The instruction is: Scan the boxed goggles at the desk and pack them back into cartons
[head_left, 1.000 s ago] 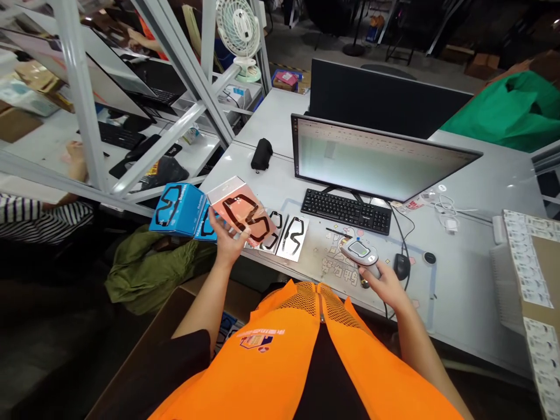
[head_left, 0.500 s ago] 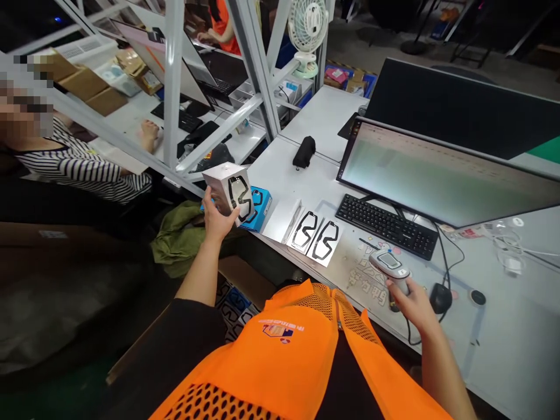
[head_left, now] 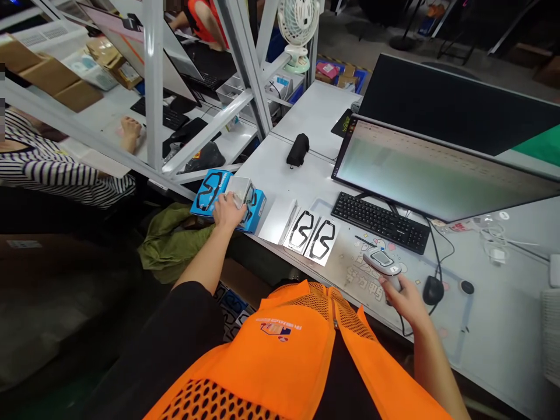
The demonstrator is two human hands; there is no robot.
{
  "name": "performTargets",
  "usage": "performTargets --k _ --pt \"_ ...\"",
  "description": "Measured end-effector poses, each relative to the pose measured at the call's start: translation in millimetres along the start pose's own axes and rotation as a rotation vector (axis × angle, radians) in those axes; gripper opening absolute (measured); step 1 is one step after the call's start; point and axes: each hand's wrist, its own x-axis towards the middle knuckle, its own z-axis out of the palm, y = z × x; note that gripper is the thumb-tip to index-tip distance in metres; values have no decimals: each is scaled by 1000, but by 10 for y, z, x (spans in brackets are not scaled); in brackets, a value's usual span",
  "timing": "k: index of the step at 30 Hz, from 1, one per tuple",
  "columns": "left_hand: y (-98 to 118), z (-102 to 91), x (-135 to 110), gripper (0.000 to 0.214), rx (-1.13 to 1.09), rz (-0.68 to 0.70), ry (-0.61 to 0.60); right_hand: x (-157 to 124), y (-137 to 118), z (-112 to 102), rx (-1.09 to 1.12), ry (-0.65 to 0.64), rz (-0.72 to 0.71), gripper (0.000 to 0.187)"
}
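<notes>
My left hand [head_left: 228,211] is closed around a small white box [head_left: 242,185] at the left end of the desk. The white box is over a blue box [head_left: 259,211], partly hiding it; whether it rests there I cannot tell. Another blue box [head_left: 209,193], printed with a black looped outline, lies just left of the hand. To the right, white boxes [head_left: 301,231] with the same black print stand in a row. My right hand [head_left: 405,298] grips the handle of a grey-and-white barcode scanner [head_left: 383,261] above the desk mat, its head pointing left.
A keyboard [head_left: 380,221] lies before the monitor [head_left: 437,166], with a mouse [head_left: 433,290] right of the scanner. A black pouch [head_left: 298,149] sits farther back. Metal frame bars [head_left: 153,87] rise at the left, and a co-worker in a striped shirt [head_left: 65,178] sits beyond them.
My left hand has lowered the white box from the air onto or just over the blue boxes, uncovering the left blue box. The scanner stays in my right hand; the view has shifted slightly.
</notes>
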Motion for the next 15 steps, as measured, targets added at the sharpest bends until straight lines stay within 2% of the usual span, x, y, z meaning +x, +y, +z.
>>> performTargets --k 3,6,9,12,15 --pt "27 -3 42 59 20 62 27 -32 58 -21 -3 3 36 49" --pt "99 6 -14 60 18 94 57 -68 112 -37 2 35 22 48" --pt "344 124 -220 68 -46 159 76 -85 145 -50 18 59 -9 46" --pt "752 321 -544 82 -96 230 -72 -74 156 -74 47 50 -18 45" --pt "1130 456 -785 101 -62 157 -232 -62 178 -104 76 24 -24 49"
